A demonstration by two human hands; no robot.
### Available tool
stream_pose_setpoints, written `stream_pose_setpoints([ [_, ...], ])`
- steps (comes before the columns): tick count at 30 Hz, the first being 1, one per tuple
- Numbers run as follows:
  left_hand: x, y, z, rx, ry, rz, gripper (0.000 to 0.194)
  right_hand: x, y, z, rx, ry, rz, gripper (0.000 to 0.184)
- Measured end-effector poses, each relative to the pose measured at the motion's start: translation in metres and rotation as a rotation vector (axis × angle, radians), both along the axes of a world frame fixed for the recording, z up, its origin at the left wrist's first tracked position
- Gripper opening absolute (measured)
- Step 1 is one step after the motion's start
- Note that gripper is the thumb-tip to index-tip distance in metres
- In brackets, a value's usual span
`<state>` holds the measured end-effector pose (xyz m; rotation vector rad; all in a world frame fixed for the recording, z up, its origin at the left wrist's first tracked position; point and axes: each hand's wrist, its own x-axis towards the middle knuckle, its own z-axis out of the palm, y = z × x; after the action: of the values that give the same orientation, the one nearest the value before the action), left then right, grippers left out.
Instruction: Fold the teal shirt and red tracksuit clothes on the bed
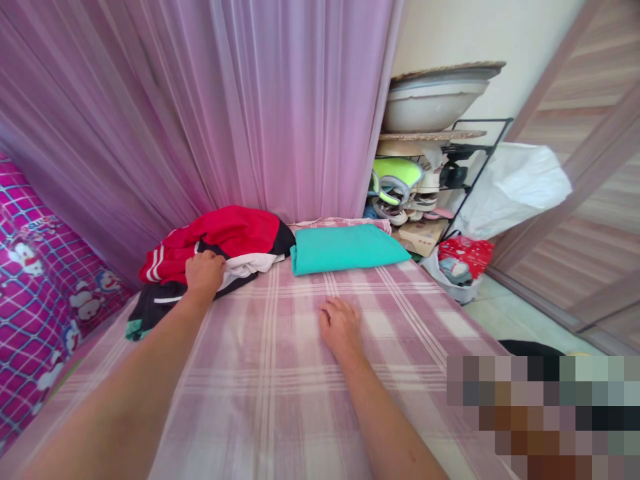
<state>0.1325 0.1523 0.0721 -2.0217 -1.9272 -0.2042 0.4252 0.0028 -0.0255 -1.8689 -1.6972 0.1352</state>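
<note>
My left hand [205, 270] is closed on a crumpled pile of clothes at the back left of the bed. Uppermost in that pile is a red, black and white jacket [235, 230]; dark cloth with a white stripe and a green end [150, 310] lies at its near side. The left fingertips are partly hidden in the fabric. My right hand [341, 327] rests on the plaid bedsheet [240, 400], fingers slightly bent and apart, holding nothing. Just beyond it lies a flat, folded turquoise cloth [350, 248], to the right of the clothes pile.
A purple curtain [280, 107] hangs behind the bed. Pink patterned bedding [30, 267] stands at the left. Beyond the right edge are a black rack [475, 180] with shoes and basins [435, 103], a white bag [515, 187] and a wooden door [590, 200]. The lower right corner is blurred out.
</note>
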Motion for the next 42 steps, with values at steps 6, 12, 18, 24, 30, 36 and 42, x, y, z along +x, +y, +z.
stream_pose_setpoints([
  [6,0.002,-0.005,0.02,-0.025,-0.041,0.014,0.041,0.0,0.0,0.0,0.009,0.007,-0.005,0.028],
  [12,-0.005,-0.064,0.037,0.14,-0.045,-0.067,0.04,0.003,0.002,-0.006,0.078,0.058,0.016,0.026],
  [18,-0.013,-0.169,-0.021,0.039,-0.16,-0.193,0.025,0.008,0.002,-0.007,0.102,0.123,0.04,0.028],
  [24,-0.002,-0.241,-0.063,0.024,-0.392,-0.185,0.022,0.007,-0.034,-0.013,0.07,0.266,0.104,0.031],
  [30,0.015,-0.284,-0.072,0.049,-0.523,-0.263,0.022,-0.001,-0.085,-0.022,0.108,0.257,0.229,0.031],
  [36,0.043,-0.316,-0.08,0.03,-0.584,-0.408,0.02,-0.008,-0.111,-0.023,0.151,0.167,0.297,0.046],
  [42,0.063,-0.329,-0.079,-0.076,-0.702,-0.552,0.013,-0.02,-0.129,-0.021,0.228,-0.009,0.457,0.046],
])
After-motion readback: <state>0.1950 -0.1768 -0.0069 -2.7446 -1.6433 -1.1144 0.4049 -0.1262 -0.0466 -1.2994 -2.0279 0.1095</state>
